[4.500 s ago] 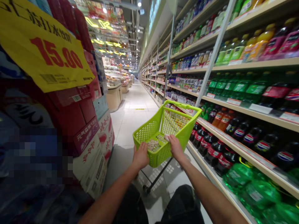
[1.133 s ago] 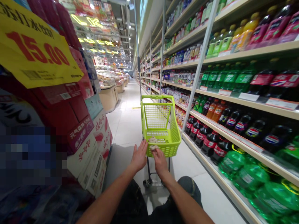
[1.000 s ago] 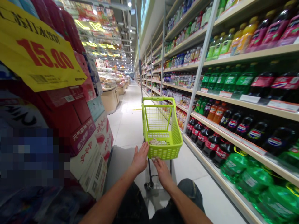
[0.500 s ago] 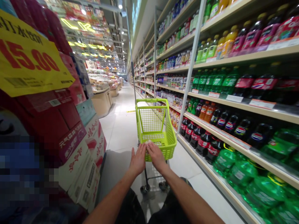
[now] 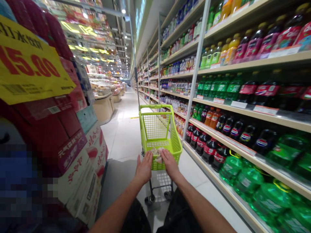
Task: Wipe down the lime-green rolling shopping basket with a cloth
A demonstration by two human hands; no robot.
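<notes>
My left hand [image 5: 145, 167] and my right hand [image 5: 170, 163] reach forward to the near rim of a lime-green shopping cart [image 5: 177, 145]. Between them, at that rim, lies a crumpled whitish wad [image 5: 157, 153], soft-looking like tissue; its exact kind is unclear. The fingers of both hands close on the wad from either side, the left little finger standing apart. The thumbs are hidden. Around the wad, the cart's plastic lattice basket shows on top of a dark wheeled frame. A thin pole rises from its far left corner.
Shelves of bottled drinks [image 5: 228, 89] line the right side, close to the cart. Stacked drink cartons [image 5: 80, 171] with a yellow price sign [image 5: 31, 61] crowd the left. Pale tiled floor [image 5: 121, 129] runs ahead between them, past display counters [image 5: 103, 108] on the left.
My hands have moved apart, the right one shifting right, so more of the whitish wad shows between them. The shelves and cartons have shifted slightly left in view.
</notes>
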